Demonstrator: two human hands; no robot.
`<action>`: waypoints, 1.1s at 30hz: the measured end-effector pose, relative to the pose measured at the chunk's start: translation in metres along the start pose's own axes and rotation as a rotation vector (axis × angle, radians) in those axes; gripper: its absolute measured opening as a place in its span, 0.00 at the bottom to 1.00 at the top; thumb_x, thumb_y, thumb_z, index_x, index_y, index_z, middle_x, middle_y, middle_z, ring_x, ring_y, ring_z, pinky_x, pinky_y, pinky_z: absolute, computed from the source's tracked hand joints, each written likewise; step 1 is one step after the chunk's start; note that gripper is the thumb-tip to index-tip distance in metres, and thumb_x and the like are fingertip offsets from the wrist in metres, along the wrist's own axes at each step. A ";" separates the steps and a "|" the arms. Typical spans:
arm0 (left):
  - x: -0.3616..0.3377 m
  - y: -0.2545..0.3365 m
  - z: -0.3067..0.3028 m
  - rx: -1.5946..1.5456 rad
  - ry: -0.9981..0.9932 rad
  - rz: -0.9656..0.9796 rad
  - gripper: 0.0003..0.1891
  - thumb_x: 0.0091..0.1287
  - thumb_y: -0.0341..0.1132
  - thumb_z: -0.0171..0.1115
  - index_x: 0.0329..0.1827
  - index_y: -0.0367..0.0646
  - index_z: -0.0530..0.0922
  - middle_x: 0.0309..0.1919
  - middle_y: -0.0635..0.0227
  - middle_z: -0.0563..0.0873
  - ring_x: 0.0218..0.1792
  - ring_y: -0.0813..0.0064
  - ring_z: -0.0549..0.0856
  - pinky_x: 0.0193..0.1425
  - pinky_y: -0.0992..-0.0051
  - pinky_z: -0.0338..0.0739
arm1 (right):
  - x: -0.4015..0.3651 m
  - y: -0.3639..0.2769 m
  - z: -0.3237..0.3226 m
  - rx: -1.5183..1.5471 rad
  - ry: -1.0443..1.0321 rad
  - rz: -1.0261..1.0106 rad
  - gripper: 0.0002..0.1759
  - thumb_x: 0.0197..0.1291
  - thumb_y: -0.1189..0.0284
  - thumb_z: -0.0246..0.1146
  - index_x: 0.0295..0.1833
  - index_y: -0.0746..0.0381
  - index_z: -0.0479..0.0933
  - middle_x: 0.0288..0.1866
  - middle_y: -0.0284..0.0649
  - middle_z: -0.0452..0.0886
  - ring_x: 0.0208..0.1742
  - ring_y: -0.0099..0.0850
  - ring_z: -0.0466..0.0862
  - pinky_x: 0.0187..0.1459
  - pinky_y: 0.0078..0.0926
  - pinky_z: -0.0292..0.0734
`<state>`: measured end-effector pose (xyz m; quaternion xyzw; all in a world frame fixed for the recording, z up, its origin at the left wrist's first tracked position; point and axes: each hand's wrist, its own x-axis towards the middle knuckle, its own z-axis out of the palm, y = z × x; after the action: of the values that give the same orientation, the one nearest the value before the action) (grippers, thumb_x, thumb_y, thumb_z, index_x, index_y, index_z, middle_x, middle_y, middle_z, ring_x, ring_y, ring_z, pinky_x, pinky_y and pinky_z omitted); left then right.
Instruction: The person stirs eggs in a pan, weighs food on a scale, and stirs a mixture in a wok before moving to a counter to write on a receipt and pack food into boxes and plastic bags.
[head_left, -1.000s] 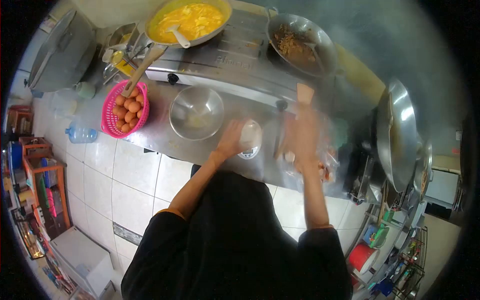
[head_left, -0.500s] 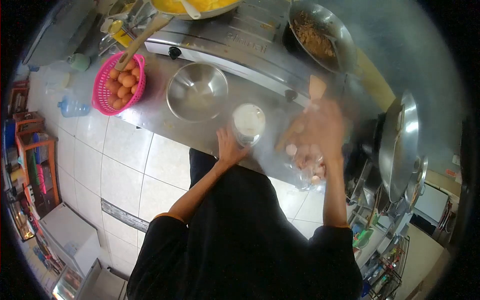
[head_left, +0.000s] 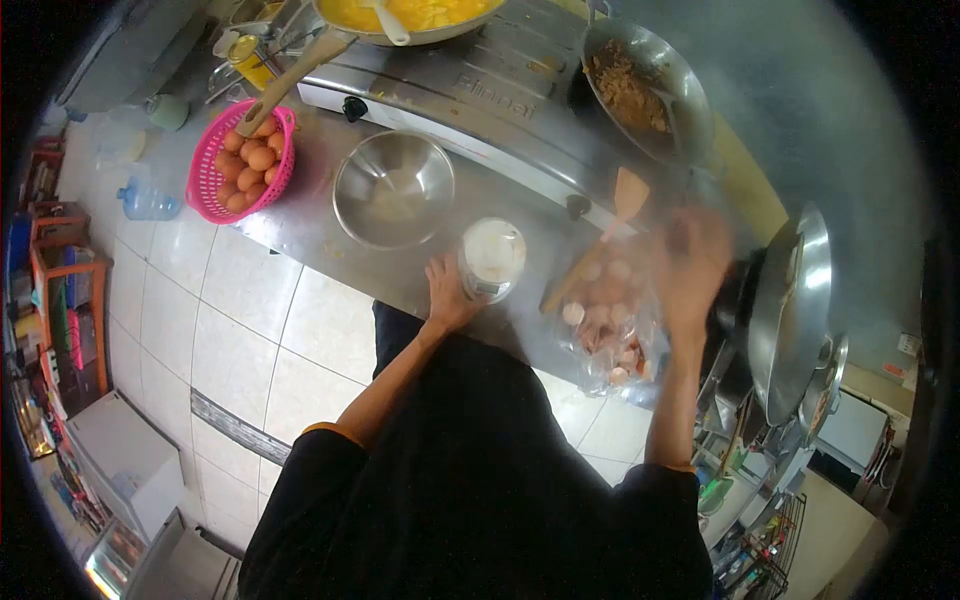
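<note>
My left hand curls against the near left side of a clear tub with a white top, which stands on the steel counter. Left of the tub is a steel mixing bowl with a little pale liquid at its bottom. My right hand, smeared by motion, is over the right end of the counter. Just left of it lies a clear plastic bag with several eggshells in it. An orange-tan spatula points away from the bag, its handle partly under it.
A pink basket of brown eggs stands at the counter's left end. Behind are a gas stove, a pan of yellow food with a wooden handle, and a wok with brown food. Another wok stands at right.
My right hand has moved right, away from the bag of eggshells, uncovering more of it. My left hand stays at the tub. The view has shifted slightly.
</note>
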<state>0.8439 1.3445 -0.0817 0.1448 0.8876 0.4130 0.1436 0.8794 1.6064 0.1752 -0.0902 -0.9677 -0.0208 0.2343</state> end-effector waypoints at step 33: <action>0.048 0.026 -0.010 -0.096 -0.188 0.453 0.54 0.37 0.40 0.79 0.69 0.37 0.58 0.67 0.50 0.62 0.68 0.49 0.62 0.72 0.59 0.58 | -0.147 -0.106 0.189 1.556 -0.330 1.545 0.23 0.68 0.57 0.50 0.60 0.61 0.71 0.52 0.36 0.77 0.49 0.24 0.75 0.51 0.24 0.67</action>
<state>0.7993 1.3717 -0.0615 0.3709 0.7945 0.4611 0.1362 0.9031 1.4939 -0.0601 -0.4993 -0.4196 0.7567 0.0454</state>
